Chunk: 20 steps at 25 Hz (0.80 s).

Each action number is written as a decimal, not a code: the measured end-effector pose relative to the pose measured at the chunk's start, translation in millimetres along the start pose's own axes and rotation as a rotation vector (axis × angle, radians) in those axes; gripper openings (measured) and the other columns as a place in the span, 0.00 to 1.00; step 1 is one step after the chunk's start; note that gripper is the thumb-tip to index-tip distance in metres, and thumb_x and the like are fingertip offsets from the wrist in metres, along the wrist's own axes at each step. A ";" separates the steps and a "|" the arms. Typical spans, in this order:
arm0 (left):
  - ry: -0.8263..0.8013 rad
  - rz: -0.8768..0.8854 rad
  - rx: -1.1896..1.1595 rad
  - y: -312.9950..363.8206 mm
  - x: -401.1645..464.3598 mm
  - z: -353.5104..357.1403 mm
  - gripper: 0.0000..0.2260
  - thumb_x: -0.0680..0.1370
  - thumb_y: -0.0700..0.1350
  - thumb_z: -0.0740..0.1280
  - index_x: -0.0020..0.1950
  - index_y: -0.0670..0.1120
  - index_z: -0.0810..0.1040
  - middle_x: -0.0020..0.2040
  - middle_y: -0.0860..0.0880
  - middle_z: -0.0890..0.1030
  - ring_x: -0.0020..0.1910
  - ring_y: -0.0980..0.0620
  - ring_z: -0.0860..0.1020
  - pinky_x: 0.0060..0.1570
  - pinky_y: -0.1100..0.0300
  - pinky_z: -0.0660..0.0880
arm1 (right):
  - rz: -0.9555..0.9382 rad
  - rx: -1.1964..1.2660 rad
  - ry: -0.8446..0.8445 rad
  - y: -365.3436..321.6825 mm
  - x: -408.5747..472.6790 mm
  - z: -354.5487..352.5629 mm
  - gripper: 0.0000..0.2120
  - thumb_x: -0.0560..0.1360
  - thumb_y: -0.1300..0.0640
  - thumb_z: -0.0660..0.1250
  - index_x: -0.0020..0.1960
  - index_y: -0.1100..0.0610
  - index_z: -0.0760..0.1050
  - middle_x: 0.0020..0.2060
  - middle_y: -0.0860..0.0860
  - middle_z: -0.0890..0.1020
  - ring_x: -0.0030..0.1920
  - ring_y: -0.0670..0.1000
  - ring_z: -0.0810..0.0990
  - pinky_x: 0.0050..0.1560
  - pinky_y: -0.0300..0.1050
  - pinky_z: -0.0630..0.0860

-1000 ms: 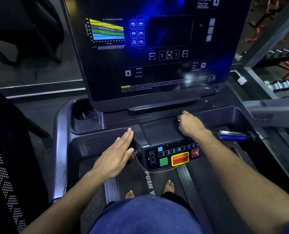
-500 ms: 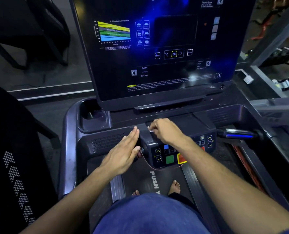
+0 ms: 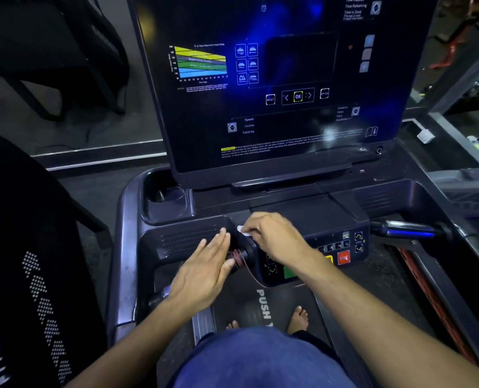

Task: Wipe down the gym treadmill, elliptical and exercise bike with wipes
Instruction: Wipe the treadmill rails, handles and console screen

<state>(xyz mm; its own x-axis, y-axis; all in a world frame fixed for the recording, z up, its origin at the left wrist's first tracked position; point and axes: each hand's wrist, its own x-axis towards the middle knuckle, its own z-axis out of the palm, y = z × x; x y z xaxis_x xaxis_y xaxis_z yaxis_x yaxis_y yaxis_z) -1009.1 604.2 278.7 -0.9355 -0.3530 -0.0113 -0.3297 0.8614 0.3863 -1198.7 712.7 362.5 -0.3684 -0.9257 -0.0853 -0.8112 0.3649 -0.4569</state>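
Pinching a white wipe (image 3: 242, 229) on the treadmill console (image 3: 311, 214), right hand (image 3: 274, 238) points left; left hand (image 3: 204, 273) lies flat.

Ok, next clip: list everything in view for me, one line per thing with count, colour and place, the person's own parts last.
treadmill console screen: one, black with blue glare, upright at top centre.
control panel: one, black with a red stop button and a green button, below the screen.
cup holder: one, dark grey, left of the screen base.
speaker grille: one, black, left of the panel.
handle grip: one, silver and blue, right of the panel.
safety cord: one, red, coiled at the panel's left end.
wipe: one, white, on the panel's top left corner.
treadmill belt: one, black with white lettering, underfoot.
right hand: holds the wipe.
left hand: flat, fingers straight, on the grille.
bare feet: two, on the belt.
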 end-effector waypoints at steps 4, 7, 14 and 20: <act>0.035 -0.013 0.121 -4.6 -20.1 4.7 0.28 0.87 0.57 0.45 0.82 0.42 0.56 0.82 0.47 0.59 0.81 0.53 0.56 0.78 0.54 0.51 | -0.071 -0.228 -0.081 -4.5 52.5 7.4 0.09 0.75 0.65 0.64 0.47 0.56 0.82 0.47 0.51 0.79 0.49 0.56 0.81 0.44 0.49 0.76; 0.044 -0.006 0.132 -2.0 -17.7 1.2 0.28 0.87 0.56 0.46 0.82 0.42 0.58 0.81 0.46 0.61 0.80 0.51 0.59 0.78 0.53 0.53 | -0.125 -0.325 -0.088 -7.9 68.6 11.4 0.08 0.75 0.65 0.66 0.44 0.55 0.80 0.45 0.49 0.75 0.48 0.54 0.78 0.39 0.47 0.69; 0.004 -0.026 0.069 -3.1 -16.5 1.7 0.29 0.86 0.59 0.41 0.83 0.45 0.54 0.82 0.51 0.55 0.81 0.56 0.53 0.79 0.55 0.49 | -0.085 -0.076 0.029 8.5 -4.1 -0.7 0.08 0.79 0.57 0.68 0.55 0.48 0.83 0.49 0.41 0.79 0.51 0.47 0.78 0.48 0.45 0.76; -0.029 0.027 -0.240 22.0 20.3 -17.4 0.29 0.85 0.60 0.42 0.83 0.50 0.48 0.83 0.54 0.48 0.81 0.61 0.44 0.81 0.56 0.42 | 0.044 0.043 0.110 60.6 -43.0 -10.2 0.08 0.78 0.60 0.68 0.54 0.53 0.84 0.50 0.44 0.83 0.49 0.49 0.81 0.52 0.44 0.78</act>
<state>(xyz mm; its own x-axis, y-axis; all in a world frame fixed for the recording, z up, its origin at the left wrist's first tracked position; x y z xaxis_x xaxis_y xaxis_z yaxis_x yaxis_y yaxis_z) -1033.2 609.6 303.0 -0.9480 -0.3174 -0.0225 -0.2679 0.7579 0.5948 -1236.6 775.7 347.5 -0.4525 -0.8917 -0.0097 -0.7737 0.3980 -0.4929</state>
